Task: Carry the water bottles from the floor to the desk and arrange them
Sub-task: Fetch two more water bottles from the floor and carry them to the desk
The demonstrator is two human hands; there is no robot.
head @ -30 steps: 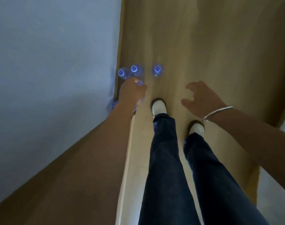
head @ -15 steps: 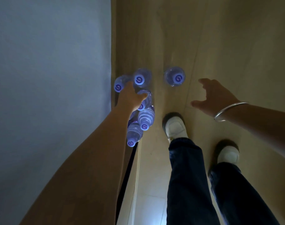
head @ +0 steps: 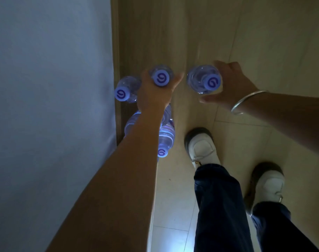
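Blue-capped bottle (head: 161, 78) in left hand (head: 155, 93) grip, right hand (head: 229, 88) fingers curled round another bottle (head: 203, 81).

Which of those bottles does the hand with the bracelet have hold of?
The bottle farthest right, standing apart from the rest. The right hand curls round its body; the others cluster by the wall around the left hand.

The pale tiled floor (head: 227, 42) carries clear water bottles (head: 126, 90) with blue caps. They stand clustered beside the wall (head: 45, 88). Two white shoes (head: 202, 150) rest nearby.
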